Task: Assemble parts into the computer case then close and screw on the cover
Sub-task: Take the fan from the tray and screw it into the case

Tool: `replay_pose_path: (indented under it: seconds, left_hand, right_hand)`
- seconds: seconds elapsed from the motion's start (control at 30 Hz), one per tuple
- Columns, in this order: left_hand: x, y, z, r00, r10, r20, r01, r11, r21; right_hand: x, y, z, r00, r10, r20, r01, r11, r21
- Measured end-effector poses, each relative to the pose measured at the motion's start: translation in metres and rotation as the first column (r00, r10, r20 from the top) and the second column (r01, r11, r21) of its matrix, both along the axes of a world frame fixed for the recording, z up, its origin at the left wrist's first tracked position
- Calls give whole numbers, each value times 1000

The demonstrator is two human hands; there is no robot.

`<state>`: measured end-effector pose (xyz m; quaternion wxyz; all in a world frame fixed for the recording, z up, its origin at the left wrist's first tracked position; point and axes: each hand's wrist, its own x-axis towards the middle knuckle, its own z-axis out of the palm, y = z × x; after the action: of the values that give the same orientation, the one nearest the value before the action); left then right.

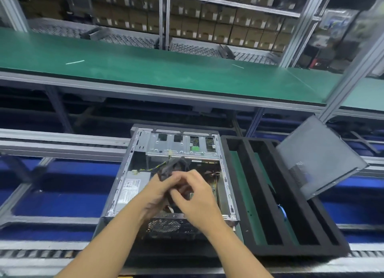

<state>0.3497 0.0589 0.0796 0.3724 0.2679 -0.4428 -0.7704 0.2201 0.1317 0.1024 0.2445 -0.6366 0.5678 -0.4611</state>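
**Step in hand:** parts fitting, with the cover not yet on. The case [166, 225] is lying open side up at the middle of the bench's [31, 253] near edge. The foam tray [259, 194] is sitting just beside it on the right. The cover [320, 157] is leaning tilted at the tray's far right corner.

**Hands:** both are working over the middle of the open case.
- The left hand [155, 194] is gripping a black part [172, 167], its fingers curled round the lower end.
- The part is being held above the case floor, just in front of the drive cage [180, 146], and is not seated.
- The right hand [195, 196] is meeting it from the right, fingers bent and tips pinching together. Whether they are pinching the part's near edge or a lead from it, I cannot tell.

**Judgement:** the part is apparently being turned or readied before fitting. The next move is calling for lowering it squarely onto its mount. It must not trap the yellow and black cables [154, 169] running from the power supply [128, 191].

**Hidden or unclear:**
- Blur is smearing the part, so it could be a fan or a cable bundle.
- The hands are covering the board and any mount beneath them.
- The forearms are crossing the case's near end.
- The tray's slots are reading dark, apart from a blue item [281, 212] in one.
- No screws or driver are showing
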Motion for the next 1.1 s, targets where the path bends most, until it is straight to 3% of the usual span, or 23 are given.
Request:
replay_pose_path:
  seconds: [0.07, 0.13, 0.2, 0.27, 0.37, 0.5, 0.6, 0.73, 0.87, 0.9, 1.03, 1.1]
  left_hand:
    - [16, -1, -4, 997, -41, -65, 44, 998, 37]
    - [30, 0, -3, 992, -125, 2, 125, 991, -43]
    - [38, -1, 3, 955, -156, 254, 218, 946, -241]
    - [43, -3, 11, 840, -44, 540, 315, 850, -421]
    - [45, -7, 21, 708, 21, 706, 475, 726, -497]
    - [45, -9, 27, 705, -18, 709, 531, 675, -512]
    - [47, -8, 30, 698, -27, 716, 546, 667, -507]
    - [48, -8, 33, 704, -31, 710, 553, 651, -520]
    - [42, -11, 31, 668, 53, 742, 553, 632, -543]
    - [39, -11, 31, 652, 87, 753, 555, 622, -552]
    - [34, -11, 25, 601, 125, 789, 591, 595, -545]
    - [37, -14, 23, 629, 28, 777, 589, 635, -500]
  right_hand:
    - [0, 2, 6, 996, -15, 89, 19, 999, -37]
    - [-5, 1, 13, 983, -51, 178, 56, 998, -24]
    - [-9, -2, 18, 985, -52, 164, 52, 999, 2]
    - [-9, -4, 22, 993, -11, 116, 9, 1000, 19]
    - [-11, -7, 23, 997, 76, 20, -77, 995, 70]
    - [-19, -15, 23, 980, 108, -170, -97, 993, 71]
    - [-20, -18, 26, 999, 16, -39, -15, 1000, 20]
    - [-29, -15, 37, 960, -103, 261, 38, 969, 244]
    - [-28, -9, 37, 1000, 13, 12, -18, 853, 522]
    - [-26, -9, 34, 999, 32, 7, -31, 828, 559]
    - [-19, -10, 26, 968, -45, 246, -118, 784, 610]
    - [-24, -11, 26, 988, -38, 151, -63, 791, 608]
